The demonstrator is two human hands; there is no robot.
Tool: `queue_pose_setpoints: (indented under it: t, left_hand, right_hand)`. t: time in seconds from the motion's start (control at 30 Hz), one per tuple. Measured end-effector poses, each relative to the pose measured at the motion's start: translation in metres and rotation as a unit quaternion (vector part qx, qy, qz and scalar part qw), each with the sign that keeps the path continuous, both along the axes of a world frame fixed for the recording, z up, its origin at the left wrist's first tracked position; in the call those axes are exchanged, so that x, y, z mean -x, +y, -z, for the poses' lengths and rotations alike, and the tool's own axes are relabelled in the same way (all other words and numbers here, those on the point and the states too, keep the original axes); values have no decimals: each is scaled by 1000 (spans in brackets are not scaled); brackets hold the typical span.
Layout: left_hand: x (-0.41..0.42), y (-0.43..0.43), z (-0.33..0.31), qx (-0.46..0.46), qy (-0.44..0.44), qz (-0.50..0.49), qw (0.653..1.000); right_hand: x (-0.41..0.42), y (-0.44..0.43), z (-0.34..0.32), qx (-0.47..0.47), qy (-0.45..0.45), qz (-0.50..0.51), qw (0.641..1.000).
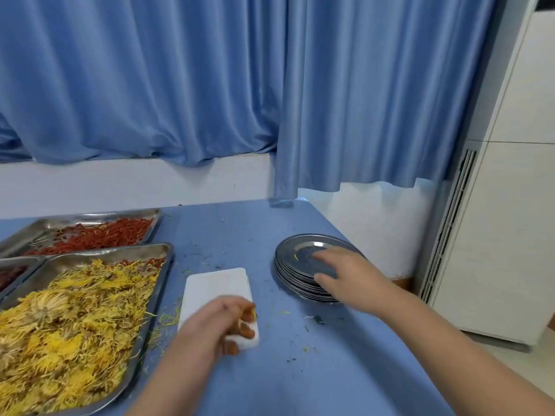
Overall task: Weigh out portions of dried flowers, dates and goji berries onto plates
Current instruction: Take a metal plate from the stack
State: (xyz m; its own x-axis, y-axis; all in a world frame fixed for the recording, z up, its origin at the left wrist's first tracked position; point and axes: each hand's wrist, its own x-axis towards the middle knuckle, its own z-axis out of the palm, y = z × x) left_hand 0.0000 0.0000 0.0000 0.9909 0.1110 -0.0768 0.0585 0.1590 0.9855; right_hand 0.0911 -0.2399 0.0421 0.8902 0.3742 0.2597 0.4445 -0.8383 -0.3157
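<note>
The step in hand, as we read it, is fetching a plate for the scale. The stack of steel plates (292, 276) sits at the right of the middle of the frame on the blue worktop (300, 379). The right hand (350, 274) lies on it released: its fingers are spread flat on the top plate (300, 250), its thumb is at the near rim, and it has nothing gripped yet.

The white scale (216, 288) lies just left of the stack, and the left hand (217, 324) is over its near end with the fingers curled. Reddish spots show at those fingertips, but in the blur we cannot tell whether they are berries, painted nails or something else, so we cannot say whether that hand holds anything.

The dried flowers (75, 319) fill the steel tray (168, 259) at lower left. The goji berries (102, 235) lie in another tray behind it, at middle left.

To do this well, we would hook the thumb under the top rim alone and peel that one plate off without dragging its neighbours. We would then take the left hand off the scale before the plate lands, centre the plate on it, and zero the reading before adding flowers. A few stray petals lie on the top plate, so we would tip them off first.
</note>
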Motion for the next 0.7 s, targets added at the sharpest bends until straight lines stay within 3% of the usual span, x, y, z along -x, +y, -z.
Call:
queue_pose_setpoints:
  t: [0.07, 0.17, 0.33, 0.6, 0.7]
  left_hand:
    - [-12, 19, -8, -27, -47, -14, 998]
    - [-36, 42, -17, -12, -33, -55, 998]
    - [-65, 77, -12, -4, -8, -77, 997]
    - [-68, 109, 3, 38, -6, -92, 995]
    - [-62, 114, 9, 66, -10, -91, 994]
  right_hand:
    - [-13, 8, 3, 66, 14, 16, 998]
    - [-26, 19, 14, 129, 31, 33, 991]
    - [-32, 26, 32, 199, -82, 34, 976]
    - [-30, 25, 38, 39, -105, 54, 992]
    - [-32, 25, 34, 34, -158, 60, 985]
